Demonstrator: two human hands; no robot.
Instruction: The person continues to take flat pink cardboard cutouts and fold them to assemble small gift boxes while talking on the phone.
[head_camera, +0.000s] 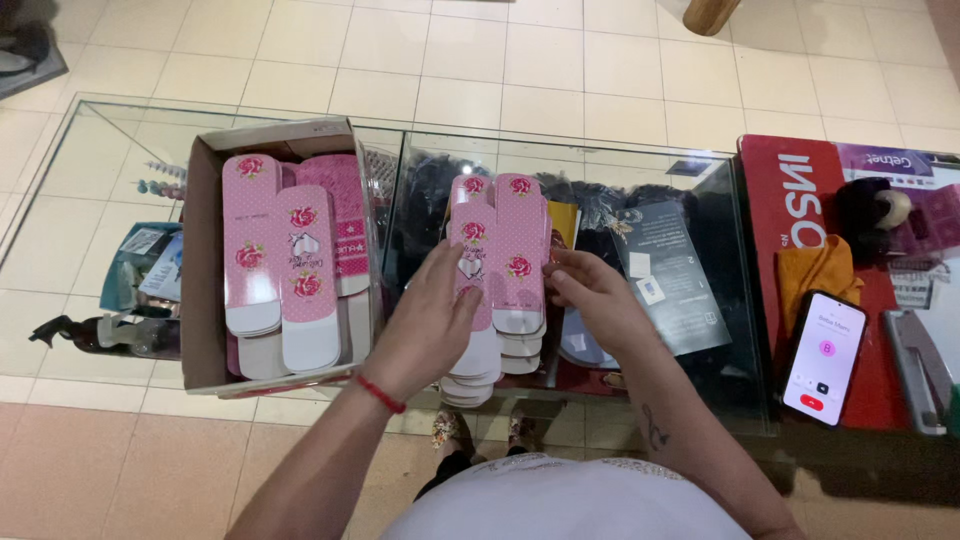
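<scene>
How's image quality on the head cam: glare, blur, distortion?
Head view: sharp overall, with slight softness on the left hand and right hand at the stack of pink flat cartons. The glass countertop reflects and shows the shelf contents below, cluttering the scene. Wide-angle bending at the counter edges. Lighting is even with soft shadows, and the phone screen stays unclipped.

Small shop, by look of it. Glass display counter (420, 140) with stock laid out beneath, cardboard box (205, 260) full of flat pink floral packaging blanks (270, 260), stapler (915, 370), phone (825, 357) on countertop, tiled floor (560, 60).
</scene>
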